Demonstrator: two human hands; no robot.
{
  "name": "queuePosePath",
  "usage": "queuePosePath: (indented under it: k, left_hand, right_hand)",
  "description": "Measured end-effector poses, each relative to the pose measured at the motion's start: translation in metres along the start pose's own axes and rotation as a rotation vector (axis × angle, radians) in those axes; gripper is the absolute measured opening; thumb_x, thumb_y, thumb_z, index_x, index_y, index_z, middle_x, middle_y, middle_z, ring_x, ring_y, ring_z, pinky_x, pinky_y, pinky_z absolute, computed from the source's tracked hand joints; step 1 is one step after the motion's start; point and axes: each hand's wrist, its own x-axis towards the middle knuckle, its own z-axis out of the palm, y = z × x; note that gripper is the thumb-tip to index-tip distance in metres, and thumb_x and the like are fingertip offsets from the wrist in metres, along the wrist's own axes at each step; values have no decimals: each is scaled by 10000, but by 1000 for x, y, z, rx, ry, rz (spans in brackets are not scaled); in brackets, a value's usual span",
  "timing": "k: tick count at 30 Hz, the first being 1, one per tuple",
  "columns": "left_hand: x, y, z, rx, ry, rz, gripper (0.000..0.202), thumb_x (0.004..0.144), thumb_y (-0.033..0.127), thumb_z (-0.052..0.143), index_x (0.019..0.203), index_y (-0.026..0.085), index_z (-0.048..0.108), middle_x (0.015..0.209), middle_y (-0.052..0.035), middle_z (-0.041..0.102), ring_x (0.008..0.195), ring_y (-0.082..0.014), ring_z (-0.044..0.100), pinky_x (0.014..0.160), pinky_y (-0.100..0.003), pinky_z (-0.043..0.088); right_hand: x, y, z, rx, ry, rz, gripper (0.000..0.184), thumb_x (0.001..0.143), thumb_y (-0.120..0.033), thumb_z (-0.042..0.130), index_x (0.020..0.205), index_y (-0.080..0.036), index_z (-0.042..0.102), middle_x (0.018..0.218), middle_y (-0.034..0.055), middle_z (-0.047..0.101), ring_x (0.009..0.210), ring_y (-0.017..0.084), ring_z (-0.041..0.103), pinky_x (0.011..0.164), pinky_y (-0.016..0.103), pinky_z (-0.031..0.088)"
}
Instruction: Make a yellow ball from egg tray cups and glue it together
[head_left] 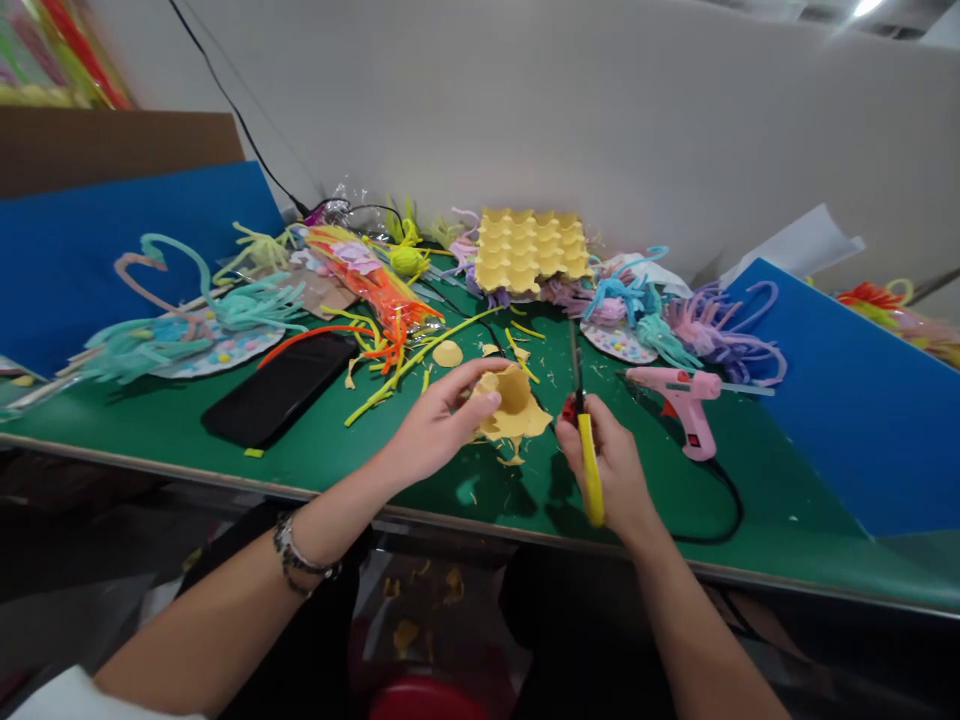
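Observation:
My left hand (442, 420) is closed on a yellow egg-carton cup (514, 400) with ragged cut edges, held just above the green table (315, 450). My right hand (611, 465) grips yellow-handled scissors (587, 450); the blades point away from me, just right of the cup. Small yellow carton scraps (448, 353) lie on the mat beyond my hands. A whole yellow egg carton (531, 250) stands at the back of the table.
A black phone (281, 388) lies left of my hands. A pink glue gun (686, 405) with a black cord rests to the right. Pipe cleaners (375, 290), decorated paper plates (619, 340) and blue boards (847, 400) crowd the back and sides. Yellow scraps lie on the floor below.

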Motion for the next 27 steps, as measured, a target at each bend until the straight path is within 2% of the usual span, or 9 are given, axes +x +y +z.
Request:
queuePosePath:
  k: [2, 5, 11, 15, 20, 24, 27]
  left_hand:
    - [0, 1, -7, 37, 58, 47, 351, 827, 345, 410, 1098, 174, 554, 1147, -72, 602, 1020, -202, 556, 842, -321, 462]
    - [0, 2, -16, 24, 112, 63, 373, 864, 361, 375, 1132, 173, 555, 1180, -75, 590, 1096, -219, 524, 945, -352, 395]
    - [-2, 4, -22, -149, 60, -11, 468, 876, 463, 369, 1202, 173, 537, 1237, -85, 557, 1160, -250, 480, 1023, -376, 312]
    - [-2, 2, -21, -257, 49, -79, 478, 882, 481, 349, 1229, 200, 522, 1276, -66, 530, 1208, -247, 438, 1045, -374, 283]
    - [-2, 1, -24, -256, 67, -93, 503, 877, 500, 351, 1238, 195, 521, 1341, -56, 475, 1281, -245, 353, 1100, -371, 187]
    - [-2, -2, -26, -325, 90, -117, 481, 866, 497, 391, 1252, 235, 508, 1368, -28, 452, 1297, -248, 337, 1094, -379, 213]
    - [-2, -4, -27, -368, 129, -144, 485, 857, 501, 408, 1255, 240, 505, 1356, -27, 468, 1302, -257, 328, 1083, -396, 236]
  right_hand:
    - [1, 0, -3, -155, -43, -60, 215, 740, -394, 503, 667, -214, 411, 514, -71, 386, 451, 82, 361, 426, 196, 299]
    - [1, -3, -3, -315, -128, -87, 220, 752, -406, 495, 679, -206, 438, 549, -49, 454, 471, 90, 398, 451, 199, 311]
    - [2, -10, 5, -455, -223, -99, 273, 759, -471, 502, 702, -205, 519, 585, -9, 575, 502, 121, 482, 478, 210, 313]
    - [4, -13, 12, -554, -136, -202, 339, 809, -486, 421, 675, -199, 542, 559, 9, 603, 484, 129, 523, 471, 208, 302]
    - [6, -16, 15, -712, -52, -337, 383, 816, -508, 404, 645, -198, 551, 484, 3, 573, 429, 129, 516, 442, 208, 266]
    - [8, -15, 17, -807, 7, -426, 420, 818, -537, 379, 695, -186, 574, 475, 8, 561, 435, 146, 533, 446, 213, 279]
    - [10, -15, 20, -835, 33, -467, 456, 825, -554, 350, 664, -184, 563, 444, -1, 529, 416, 143, 520, 440, 213, 279]
